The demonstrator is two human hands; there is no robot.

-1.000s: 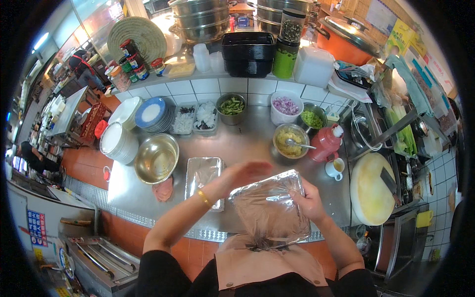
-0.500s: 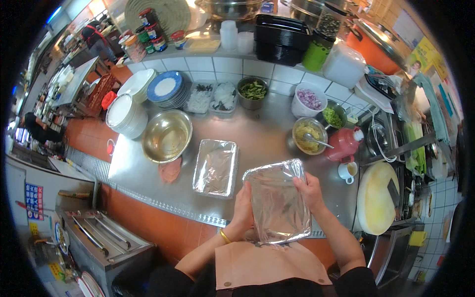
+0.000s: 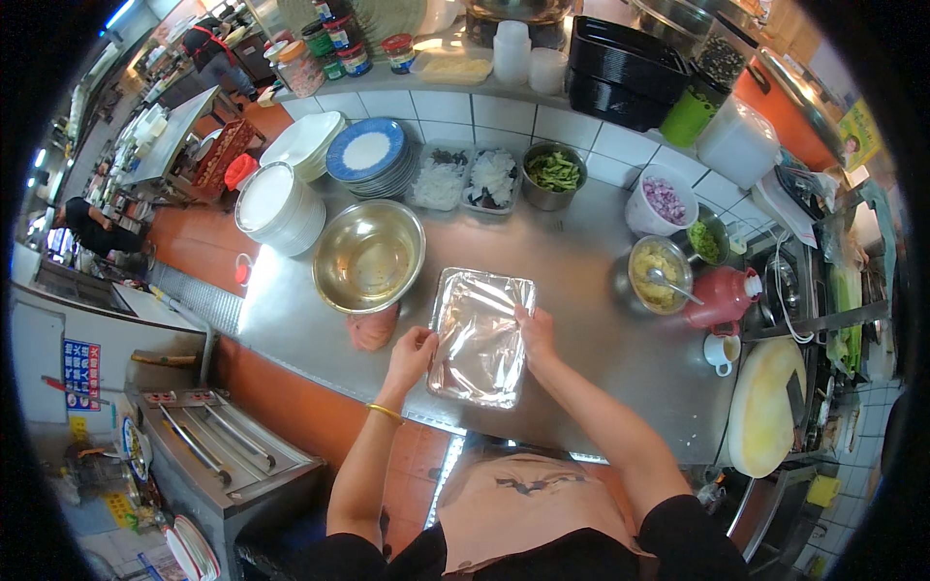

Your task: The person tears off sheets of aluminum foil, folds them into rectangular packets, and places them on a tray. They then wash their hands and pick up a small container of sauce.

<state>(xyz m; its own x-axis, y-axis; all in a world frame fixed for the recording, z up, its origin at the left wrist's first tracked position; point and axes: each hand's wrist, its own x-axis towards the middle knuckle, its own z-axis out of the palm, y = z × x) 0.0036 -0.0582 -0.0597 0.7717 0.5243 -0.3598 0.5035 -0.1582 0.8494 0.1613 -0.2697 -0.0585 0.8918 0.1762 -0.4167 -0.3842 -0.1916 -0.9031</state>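
A rectangular foil-covered tray [image 3: 481, 339] lies at the near middle of the steel counter, its shiny wrap creased and catching light. At its left edge, my left hand [image 3: 412, 356] has its fingers drawn together against the side. My right hand [image 3: 536, 337] grips the opposite edge, thumb on top. Only one such tray shows; whatever lies directly beneath it is hidden. Just left of my left hand, a pinkish cloth-like lump [image 3: 374, 329] sits partly under the rim of a large metal bowl [image 3: 369, 256].
Stacked plates [image 3: 366, 150] and white bowls [image 3: 281, 208] stand at the far left. Clear tubs, a pot of greens [image 3: 554, 176] and a bucket of chopped purple onion [image 3: 666, 198] line the back. On the right are a bowl with a spoon [image 3: 661, 274], red jug [image 3: 722, 297], cup and round board [image 3: 768, 407].
The tray in my hands has gone forward and left, onto the spot where a second foil-covered tray lay; that one no longer shows separately. My view has shifted left.
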